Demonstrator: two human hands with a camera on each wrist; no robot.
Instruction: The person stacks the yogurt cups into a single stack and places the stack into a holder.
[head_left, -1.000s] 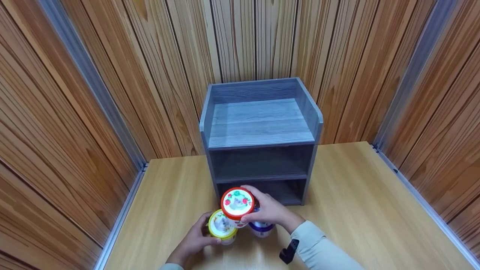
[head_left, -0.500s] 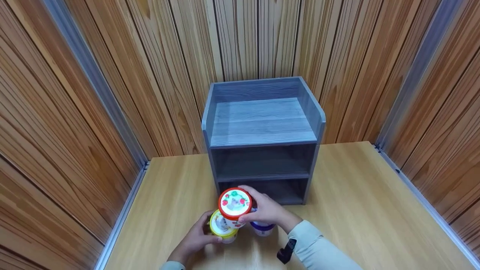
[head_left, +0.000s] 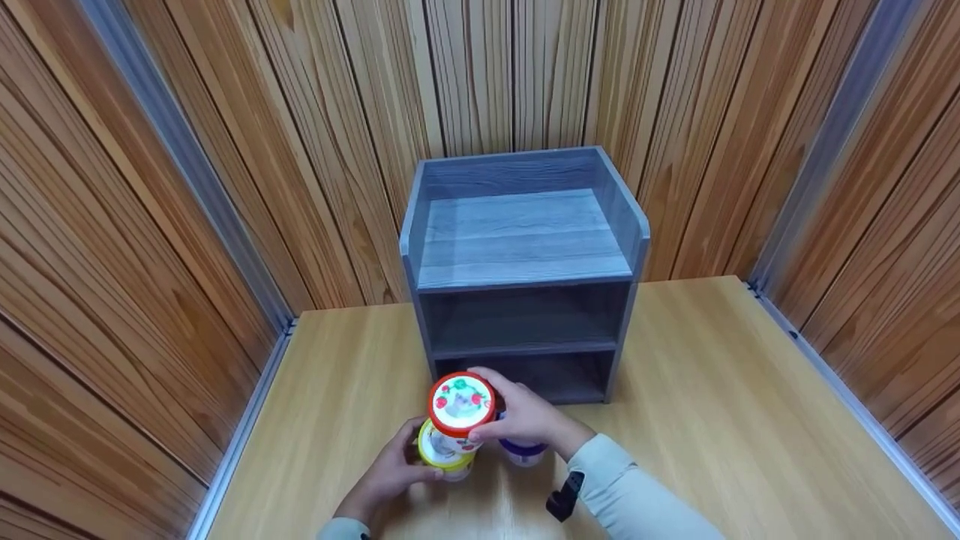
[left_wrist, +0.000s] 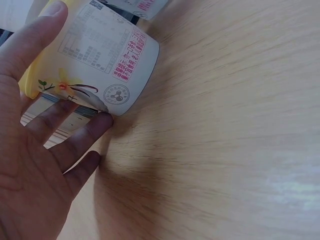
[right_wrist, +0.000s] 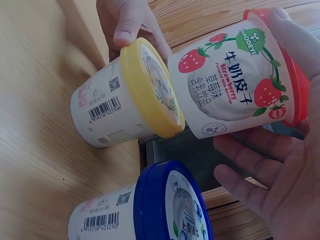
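Observation:
My right hand (head_left: 519,417) grips a strawberry cup with a red lid (head_left: 461,401), holding it upright above the table. In the right wrist view the base of the strawberry cup (right_wrist: 235,92) meets the lid of a yellow-lidded cup (right_wrist: 125,102). That yellow-lidded cup (head_left: 442,454) stands on the table, and my left hand (head_left: 388,474) holds it from the left, with thumb and fingers curled round its side (left_wrist: 100,55). A blue-lidded cup (head_left: 523,451) stands just right of it, under my right hand, and nothing touches it.
A grey wooden shelf unit (head_left: 525,277) with an open top tray and two lower compartments stands right behind the cups. Wooden slat walls close in the light wooden table (head_left: 712,420) on three sides. A dark strap (head_left: 562,499) sits on my right wrist.
The red-lidded cup has shifted a little to the left, to sit more squarely over the yellow-lidded cup. My left hand stays on the yellow-lidded cup.

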